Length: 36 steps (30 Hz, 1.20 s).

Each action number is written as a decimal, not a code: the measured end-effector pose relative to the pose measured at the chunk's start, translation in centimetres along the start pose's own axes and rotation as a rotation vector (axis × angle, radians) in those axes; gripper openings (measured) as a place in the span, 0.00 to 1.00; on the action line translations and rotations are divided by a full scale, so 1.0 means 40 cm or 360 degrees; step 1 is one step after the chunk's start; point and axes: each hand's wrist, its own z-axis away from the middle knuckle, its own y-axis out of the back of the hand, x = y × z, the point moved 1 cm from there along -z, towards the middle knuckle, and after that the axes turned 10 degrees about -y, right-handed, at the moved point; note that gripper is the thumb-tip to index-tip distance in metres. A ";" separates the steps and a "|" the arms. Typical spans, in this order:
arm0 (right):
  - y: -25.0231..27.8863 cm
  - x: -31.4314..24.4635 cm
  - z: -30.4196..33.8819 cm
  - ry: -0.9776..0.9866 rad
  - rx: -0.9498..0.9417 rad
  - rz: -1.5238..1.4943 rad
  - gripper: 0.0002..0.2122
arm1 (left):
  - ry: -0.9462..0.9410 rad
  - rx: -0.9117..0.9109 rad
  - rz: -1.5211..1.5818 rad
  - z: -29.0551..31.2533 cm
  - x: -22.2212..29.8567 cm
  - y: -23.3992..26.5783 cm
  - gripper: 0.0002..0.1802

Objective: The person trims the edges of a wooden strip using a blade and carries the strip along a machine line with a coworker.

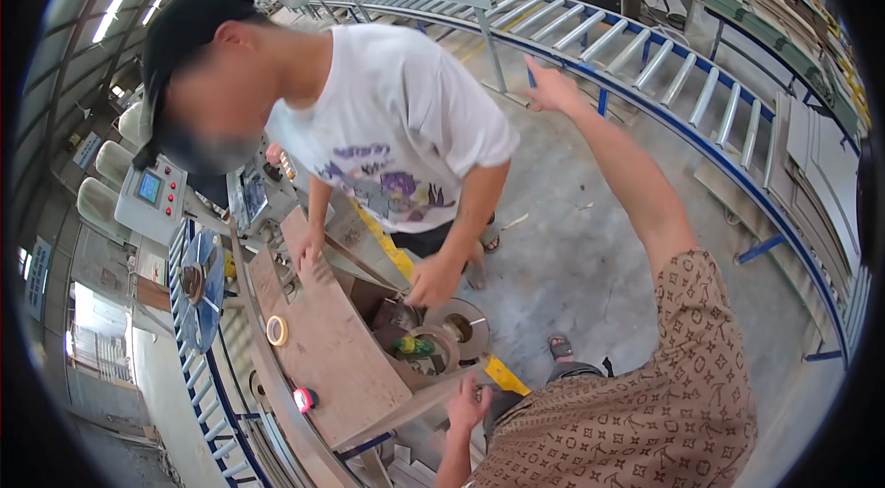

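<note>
My right arm stretches up and away, and my right hand (553, 89) is raised in the air before the roller conveyor (636, 59). Its index finger is extended; a small blue bit shows beside the fingers, and I cannot tell if it is held. Low in the view, my left hand (467, 403) is closed with curled fingers beside the near edge of the wooden board table (341, 359). Anything inside it is hidden. A roll of tan tape (277, 330) and a red-and-white round thing (304, 399) lie along the table's left side.
A person in a white T-shirt (396, 110) leans over the table, one hand (310, 248) on the board, the other (436, 281) above an open compartment holding rolls (470, 327). A control panel (152, 188) and another roller conveyor (205, 405) stand left. Boards (816, 156) lean right.
</note>
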 end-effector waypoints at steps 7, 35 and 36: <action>-0.092 0.063 0.065 0.0200 0.0207 -0.0513 0.36 | 0.1389 -0.0015 0.0796 0.435 -0.153 -0.301 0.28; -0.639 0.954 0.770 -0.0154 -0.1387 -0.0507 0.03 | 0.2469 0.0538 0.0846 0.808 0.666 -0.970 0.29; -0.655 0.929 0.812 -0.0161 -0.1560 -0.0548 0.04 | 0.2406 0.0592 0.0789 0.777 0.684 -0.973 0.28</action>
